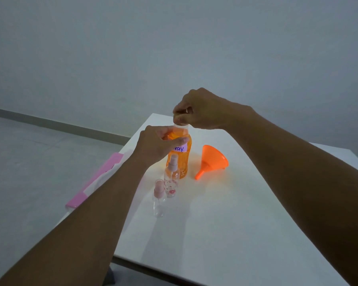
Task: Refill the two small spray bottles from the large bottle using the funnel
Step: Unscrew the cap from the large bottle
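Note:
A large bottle (181, 162) of orange liquid with a white label stands upright on the white table (225, 213). My left hand (155, 144) grips its shoulder from the left. My right hand (198, 111) is curled over the top and pinches the cap, which its fingers mostly hide. Two small clear spray bottles stand in front of the large one: a taller flowered spray bottle (171, 179) and a shorter plain spray bottle (159, 200), both with pink pump tops on. An orange funnel (212, 161) lies on its side to the right of the large bottle.
A pink flat object with white paper on it (95, 180) sticks out past the table's left edge. The table's near edge runs across the lower part of the view. Grey floor and wall lie behind.

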### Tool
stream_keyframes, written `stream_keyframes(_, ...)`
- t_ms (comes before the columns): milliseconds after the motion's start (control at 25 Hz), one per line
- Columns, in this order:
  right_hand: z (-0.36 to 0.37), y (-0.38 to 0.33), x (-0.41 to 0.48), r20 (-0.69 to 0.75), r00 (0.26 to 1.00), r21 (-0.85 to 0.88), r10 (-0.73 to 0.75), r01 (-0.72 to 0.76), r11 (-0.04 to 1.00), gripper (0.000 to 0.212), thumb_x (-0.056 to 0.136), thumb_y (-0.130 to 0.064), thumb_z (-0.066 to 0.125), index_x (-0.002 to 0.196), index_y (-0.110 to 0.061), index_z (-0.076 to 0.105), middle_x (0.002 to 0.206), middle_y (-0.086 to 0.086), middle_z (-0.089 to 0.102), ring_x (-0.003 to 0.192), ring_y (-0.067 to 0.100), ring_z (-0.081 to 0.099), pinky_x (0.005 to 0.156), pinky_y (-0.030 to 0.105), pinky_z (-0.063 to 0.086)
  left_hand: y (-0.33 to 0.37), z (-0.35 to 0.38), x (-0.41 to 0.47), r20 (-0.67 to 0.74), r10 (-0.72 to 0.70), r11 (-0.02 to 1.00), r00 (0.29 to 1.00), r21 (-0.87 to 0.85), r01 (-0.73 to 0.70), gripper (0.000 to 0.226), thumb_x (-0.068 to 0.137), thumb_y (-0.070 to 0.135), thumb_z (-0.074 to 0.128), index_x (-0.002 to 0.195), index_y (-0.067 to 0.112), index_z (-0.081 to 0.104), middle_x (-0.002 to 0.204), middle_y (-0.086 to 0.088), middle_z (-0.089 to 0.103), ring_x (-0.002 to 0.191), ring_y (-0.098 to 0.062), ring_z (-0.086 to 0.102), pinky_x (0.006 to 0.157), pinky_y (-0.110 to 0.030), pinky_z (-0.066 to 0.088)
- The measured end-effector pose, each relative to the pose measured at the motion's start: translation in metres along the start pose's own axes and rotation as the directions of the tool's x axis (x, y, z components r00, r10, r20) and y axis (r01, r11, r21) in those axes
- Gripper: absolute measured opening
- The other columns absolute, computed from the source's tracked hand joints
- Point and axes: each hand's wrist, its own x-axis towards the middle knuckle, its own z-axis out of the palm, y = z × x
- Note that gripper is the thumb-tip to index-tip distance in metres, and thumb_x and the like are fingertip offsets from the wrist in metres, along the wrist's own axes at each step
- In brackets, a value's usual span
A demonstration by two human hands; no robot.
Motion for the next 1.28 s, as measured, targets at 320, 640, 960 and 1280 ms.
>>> stream_keyframes(320, -0.011, -0.009, 0.005, 0.005, 0.987, 0.045, 0.161, -0.161, 0.986, 0.052, 0.085, -0.054, 0.068, 0.119, -0.014, 0.071, 0.11, 0.003, 0.072, 0.099, 0.017, 0.067, 0.088, 0.033, 0.055, -0.004, 0.002, 0.0, -0.006, -0.015, 0.999, 1.0, -0.044, 0.015, 0.046, 0.075, 0.06, 0.072, 0.11, 0.029, 0.074, 0.091, 0.01, 0.075, 0.09, -0.013, 0.068, 0.084, -0.025, 0.052)
stream_keyframes(640, -0.013, -0.01, 0.005, 0.086, 0.996, -0.116, -0.039, 0.049, 0.992, 0.016, 0.088, -0.018, 0.062, 0.086, -0.006, 0.073, 0.08, 0.006, 0.07, 0.068, 0.02, 0.058, 0.065, 0.036, 0.049, -0.008, 0.002, 0.002, -0.011, -0.023, 0.996, 1.0, -0.083, 0.022, 0.048, 0.073, 0.058, 0.076, 0.111, 0.03, 0.073, 0.099, 0.01, 0.075, 0.093, -0.01, 0.069, 0.086, -0.027, 0.057)
stream_keyframes(960, -0.016, -0.001, -0.02, -0.259, 0.964, 0.239, 0.065, -0.002, 0.971, 0.036, 0.09, -0.003, 0.069, 0.119, -0.023, 0.069, 0.113, -0.004, 0.066, 0.101, 0.008, 0.063, 0.086, 0.014, 0.052, -0.007, 0.001, 0.002, 0.015, -0.05, 0.991, 0.999, -0.123, 0.051, 0.051, 0.068, 0.06, 0.079, 0.11, 0.034, 0.073, 0.1, 0.015, 0.074, 0.096, -0.004, 0.068, 0.089, -0.029, 0.055)
stream_keyframes(1280, 0.127, -0.003, -0.142, -0.272, 0.741, 0.63, 0.614, -0.345, 0.696, 0.024, 0.069, -0.023, 0.091, 0.074, -0.024, 0.068, 0.082, -0.008, 0.07, 0.074, 0.007, 0.065, 0.069, 0.02, 0.052, 0.006, -0.002, -0.008, 0.088, -0.093, 0.965, 0.992, -0.236, 0.111, 0.051, 0.076, 0.048, 0.079, 0.122, 0.03, 0.068, 0.117, 0.011, 0.071, 0.105, -0.005, 0.066, 0.091, -0.025, 0.053)
